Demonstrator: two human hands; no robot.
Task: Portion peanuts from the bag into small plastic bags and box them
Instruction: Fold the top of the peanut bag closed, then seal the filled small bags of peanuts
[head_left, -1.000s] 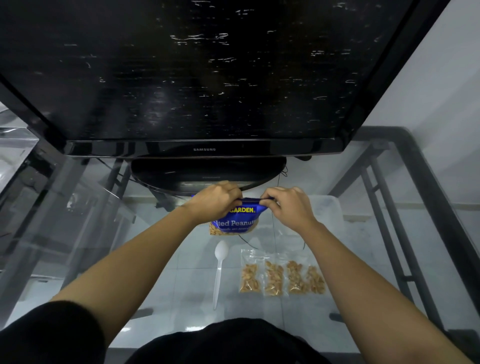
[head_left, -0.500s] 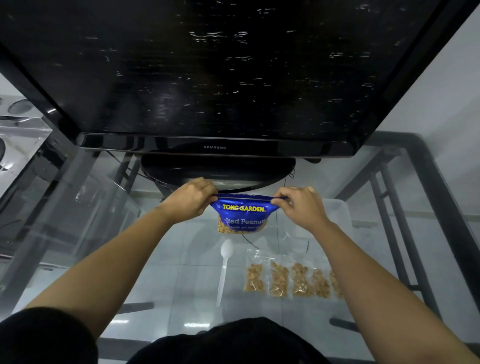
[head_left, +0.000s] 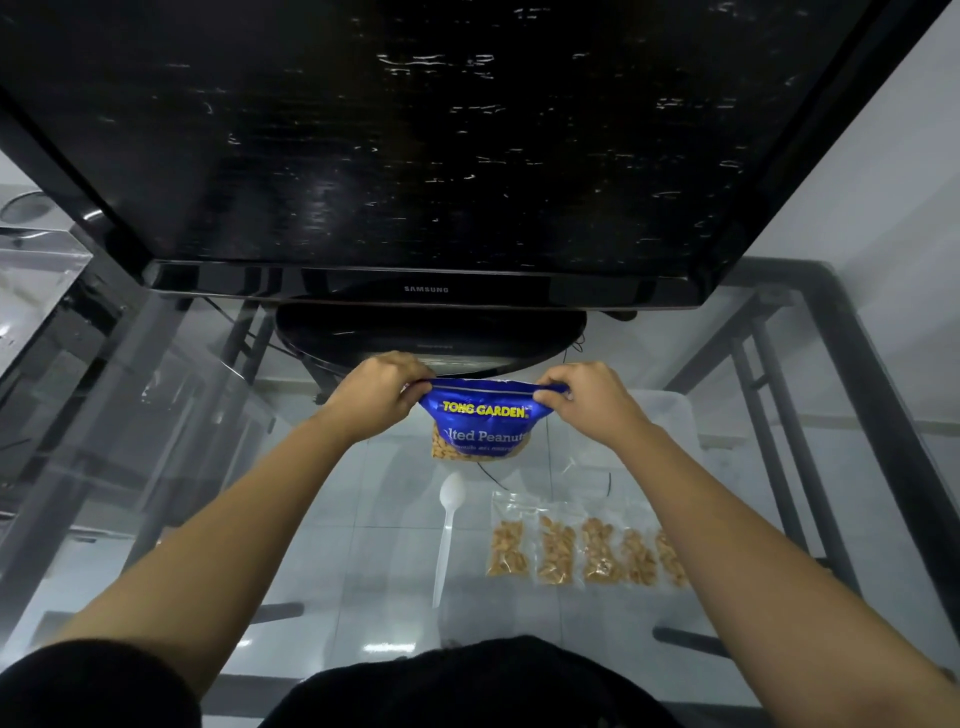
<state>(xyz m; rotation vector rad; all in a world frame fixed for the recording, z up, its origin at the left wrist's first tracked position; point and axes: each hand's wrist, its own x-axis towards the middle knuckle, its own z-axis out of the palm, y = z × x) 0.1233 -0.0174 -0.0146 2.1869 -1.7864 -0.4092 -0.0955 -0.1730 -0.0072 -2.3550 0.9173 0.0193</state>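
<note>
The left hand (head_left: 376, 397) pinches the left top corner of the blue peanut bag (head_left: 480, 423), fingers curled tight on it; the right hand (head_left: 587, 402) grips the right top corner likewise; the bag hangs between them above the glass desk (head_left: 156, 467), near its far edge; a white plastic spoon (head_left: 447, 535) lies nearer, just left of a row of filled small bags (head_left: 582, 553); a black television (head_left: 426, 156) looms behind, its stand (head_left: 431, 338) just beyond the hands.
</note>
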